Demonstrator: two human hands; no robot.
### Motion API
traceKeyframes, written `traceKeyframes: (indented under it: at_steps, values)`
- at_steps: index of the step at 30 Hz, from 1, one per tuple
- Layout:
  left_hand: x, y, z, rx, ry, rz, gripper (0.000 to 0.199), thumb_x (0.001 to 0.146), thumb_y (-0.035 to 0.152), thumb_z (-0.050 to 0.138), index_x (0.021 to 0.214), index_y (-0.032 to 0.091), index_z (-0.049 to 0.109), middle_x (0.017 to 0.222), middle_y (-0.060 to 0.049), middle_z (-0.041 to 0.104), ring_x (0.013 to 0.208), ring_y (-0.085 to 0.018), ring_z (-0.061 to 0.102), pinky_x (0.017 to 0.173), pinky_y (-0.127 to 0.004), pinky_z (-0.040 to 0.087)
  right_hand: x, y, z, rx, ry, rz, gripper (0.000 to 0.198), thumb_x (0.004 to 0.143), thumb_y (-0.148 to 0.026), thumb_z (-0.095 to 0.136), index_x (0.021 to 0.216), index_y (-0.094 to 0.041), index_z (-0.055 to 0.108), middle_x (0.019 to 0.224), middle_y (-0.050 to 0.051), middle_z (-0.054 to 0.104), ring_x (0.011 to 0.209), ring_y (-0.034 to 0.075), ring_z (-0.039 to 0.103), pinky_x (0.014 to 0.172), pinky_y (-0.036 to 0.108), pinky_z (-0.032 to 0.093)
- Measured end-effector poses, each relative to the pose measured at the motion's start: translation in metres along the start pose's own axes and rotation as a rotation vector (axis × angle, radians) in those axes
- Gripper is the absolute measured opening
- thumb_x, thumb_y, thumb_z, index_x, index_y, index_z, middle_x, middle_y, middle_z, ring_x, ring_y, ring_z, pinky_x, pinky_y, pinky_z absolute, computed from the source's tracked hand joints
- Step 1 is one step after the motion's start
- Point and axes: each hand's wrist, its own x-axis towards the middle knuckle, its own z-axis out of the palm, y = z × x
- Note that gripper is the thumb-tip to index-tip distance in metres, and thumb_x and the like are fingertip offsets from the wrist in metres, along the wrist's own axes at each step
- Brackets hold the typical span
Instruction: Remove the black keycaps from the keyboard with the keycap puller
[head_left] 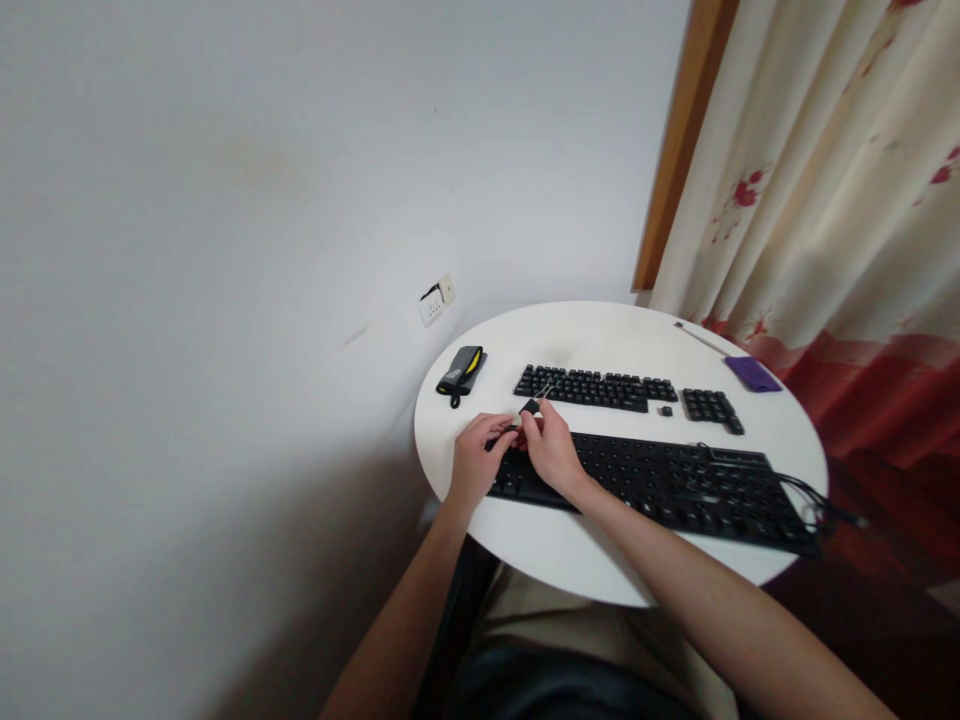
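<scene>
A black keyboard [675, 485] with its keycaps off lies on the white round table [585, 560]. Over its upper left corner my left hand [476, 450] has thumb and fingers drawn together; what sits between them is too small to tell. Close beside it, my right hand [553, 450] has its fingers curled round a keycap puller [531, 406], whose black handle and wire loops stick out above the fingers, pointing away from me. Beyond the hands, loose black keycaps [592, 386] stand in rows, with a separate number-pad group [711, 407] on the right.
A grey and yellow pouch [461, 371] lies at the table's left. One single keycap [666, 411] sits between the groups. At the right are a purple cloth [752, 374], a thin stick [701, 338] and the keyboard's coiled cable [817, 500]. A wall socket [431, 306] and curtain [810, 200] border the table.
</scene>
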Motion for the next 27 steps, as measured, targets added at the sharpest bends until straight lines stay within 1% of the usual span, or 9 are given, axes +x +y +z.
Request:
traceKeyframes:
  at_steps: [2,4,7,10,13,16,19,23,27]
  values:
    - [-0.0007,0.0019,-0.0002,0.051,-0.018,0.036,0.017,0.085,0.024,0.067,0.101,0.019,0.071,0.100,-0.006,0.069,0.090,-0.018,0.067,0.082,-0.032,0.058,-0.0001,-0.0003,-0.0010,-0.032,0.027,-0.007,0.013,0.095,-0.034,0.045,0.086,-0.025,0.045,0.071,0.000,0.065,0.063,0.020,0.064,0.058,0.029,0.047]
    - [-0.0012,0.0029,-0.0003,0.051,-0.033,0.044,0.019,0.085,0.023,0.067,0.103,0.019,0.071,0.100,-0.006,0.069,0.089,-0.018,0.068,0.082,-0.033,0.059,-0.0011,-0.0021,-0.0026,-0.087,0.038,-0.046,0.014,0.095,-0.033,0.045,0.084,-0.024,0.045,0.072,0.001,0.064,0.065,0.020,0.063,0.059,0.029,0.046]
    - [-0.0018,0.0037,-0.0010,0.057,-0.016,0.046,0.019,0.085,0.024,0.067,0.102,0.019,0.072,0.099,-0.006,0.071,0.087,-0.019,0.068,0.083,-0.034,0.059,-0.0023,-0.0042,-0.0036,-0.121,0.029,-0.087,0.014,0.096,-0.033,0.044,0.085,-0.024,0.044,0.072,0.001,0.063,0.065,0.021,0.062,0.061,0.030,0.046]
    - [-0.0022,0.0051,-0.0024,0.126,0.037,0.075,0.013,0.087,0.026,0.065,0.096,0.021,0.074,0.095,-0.005,0.072,0.086,-0.019,0.068,0.083,-0.034,0.058,-0.0008,-0.0027,-0.0022,-0.049,0.014,-0.067,0.013,0.096,-0.035,0.044,0.088,-0.025,0.047,0.074,0.002,0.065,0.067,0.021,0.064,0.062,0.031,0.049]
    - [-0.0017,0.0074,-0.0035,0.172,0.053,0.105,0.013,0.090,0.023,0.061,0.093,0.022,0.074,0.093,-0.004,0.071,0.087,-0.019,0.067,0.083,-0.034,0.055,0.0019,0.0010,-0.0003,0.037,-0.012,-0.024,0.013,0.096,-0.036,0.045,0.091,-0.025,0.047,0.071,0.001,0.065,0.065,0.022,0.066,0.061,0.033,0.053]
    - [-0.0007,0.0089,-0.0038,0.213,0.029,0.124,0.017,0.091,0.019,0.059,0.097,0.022,0.075,0.092,-0.004,0.068,0.088,-0.018,0.065,0.083,-0.032,0.053,0.0032,0.0029,0.0005,0.079,-0.023,0.002,0.013,0.095,-0.036,0.045,0.088,-0.026,0.045,0.068,0.000,0.064,0.060,0.021,0.066,0.059,0.033,0.054]
    - [-0.0004,0.0085,-0.0036,0.224,0.010,0.146,0.019,0.092,0.019,0.058,0.098,0.023,0.075,0.094,-0.004,0.064,0.088,-0.017,0.063,0.084,-0.031,0.053,0.0028,0.0014,0.0001,0.075,-0.007,0.012,0.014,0.095,-0.036,0.046,0.086,-0.025,0.044,0.066,0.000,0.064,0.059,0.021,0.066,0.057,0.032,0.053]
    - [-0.0007,0.0059,-0.0026,0.188,-0.041,0.157,0.021,0.092,0.015,0.057,0.102,0.023,0.074,0.102,-0.004,0.061,0.091,-0.016,0.063,0.088,-0.031,0.053,0.0016,-0.0025,-0.0021,0.010,0.040,0.001,0.014,0.095,-0.036,0.046,0.088,-0.024,0.046,0.069,0.001,0.065,0.060,0.021,0.066,0.056,0.031,0.052]
    - [-0.0007,0.0037,-0.0010,0.175,-0.078,0.134,0.022,0.090,0.012,0.057,0.104,0.022,0.072,0.104,-0.005,0.060,0.098,-0.017,0.062,0.092,-0.033,0.053,0.0002,-0.0038,-0.0040,-0.083,0.052,-0.017,0.013,0.095,-0.035,0.046,0.088,-0.024,0.046,0.069,0.002,0.065,0.062,0.021,0.065,0.056,0.030,0.050]
